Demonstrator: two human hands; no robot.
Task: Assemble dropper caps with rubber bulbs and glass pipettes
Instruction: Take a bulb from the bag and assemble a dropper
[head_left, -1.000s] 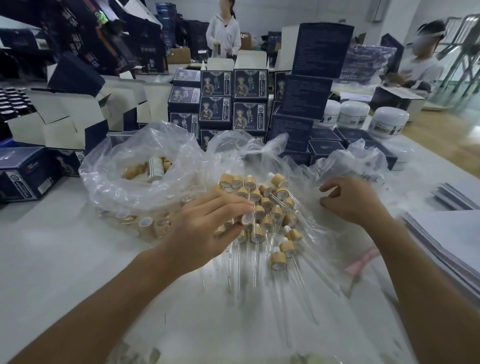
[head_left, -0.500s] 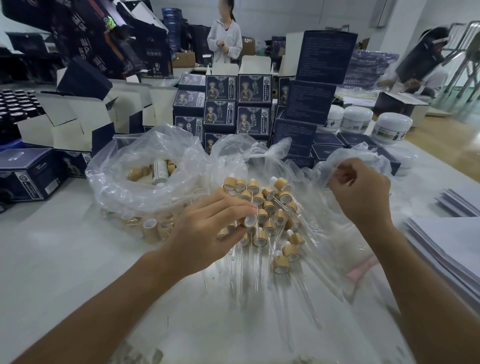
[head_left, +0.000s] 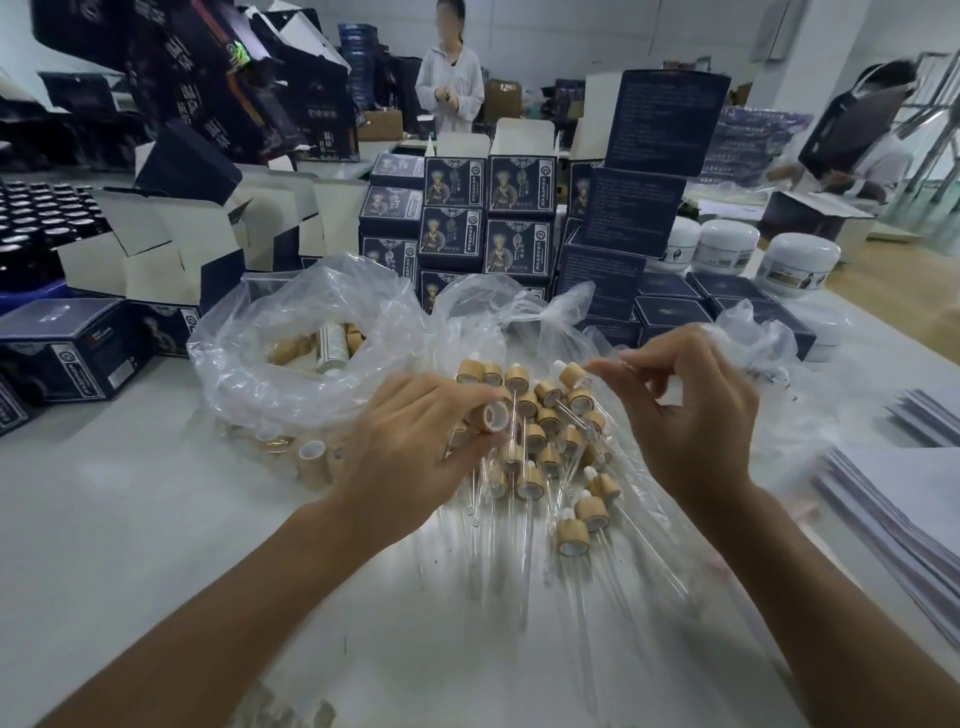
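Left hand (head_left: 415, 447): fingers curled round a wooden cap (head_left: 493, 415), open white-lined end turned right, above the pile. Thin glass pipette (head_left: 514, 431) just beside the cap mouth, running downward; whether seated in the cap, cannot tell.

Right hand (head_left: 691, 410): raised at the same height, thumb and forefinger pinched together at the tips (head_left: 605, 366), remaining fingers curled. Something thin and clear apparently in the pinch; too faint to identify.

Pile of assembled droppers (head_left: 550, 441): between the two hands, on a flattened clear bag (head_left: 649, 571) spread over the white table (head_left: 130, 545). Wooden collars clustered, white bulbs showing on several, glass stems pointing toward the viewer.

Second clear bag (head_left: 291, 353): left of the pile, mouth open, loose caps (head_left: 291, 351) inside and a small white-labelled bottle (head_left: 332, 343) among them. More caps (head_left: 311, 457) visible through the bag's near wall, beside the left wrist.

Dark blue boxes (head_left: 488, 223): stacked behind both bags, printed with a figure. Open boxes with white flaps (head_left: 150, 249) at left. White jars (head_left: 800, 262) at right rear. Stacks of white sheets (head_left: 904, 499) at the right table edge.

Background: one person (head_left: 449, 88) in white standing, another (head_left: 872, 145) bent over at far right.
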